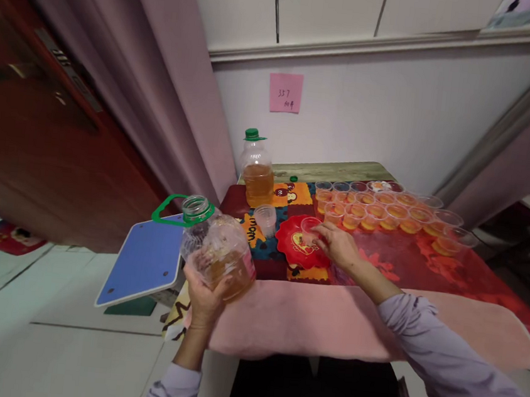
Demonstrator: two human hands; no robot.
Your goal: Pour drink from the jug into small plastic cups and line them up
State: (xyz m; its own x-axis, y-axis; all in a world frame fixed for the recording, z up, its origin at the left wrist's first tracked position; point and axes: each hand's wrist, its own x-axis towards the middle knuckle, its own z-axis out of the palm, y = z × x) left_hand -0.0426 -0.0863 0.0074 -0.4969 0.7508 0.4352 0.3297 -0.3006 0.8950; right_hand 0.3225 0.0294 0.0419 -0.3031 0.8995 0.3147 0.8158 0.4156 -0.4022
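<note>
My left hand (pixel 206 284) is wrapped round a large clear jug (pixel 230 255) of amber liquid, which leans to the left with its mouth uncapped and a green handle ring (pixel 169 208) at its neck. With bent fingers, my right hand (pixel 338 244) holds a clear plastic cup (pixel 310 226) over a red scalloped plate (pixel 294 253). Between the jug and the plate stands a stack of clear cups (pixel 265 220). Several clear cups (pixel 375 211), many with yellow-orange liquid, stand in rows to the right of the plate.
A second jug (pixel 260 182) with a green cap stands at the back left of the table, near a small green cap (pixel 293 179). Pink cloth (pixel 328 316) covers the front edge. A blue board (pixel 147 262) lies left of the table.
</note>
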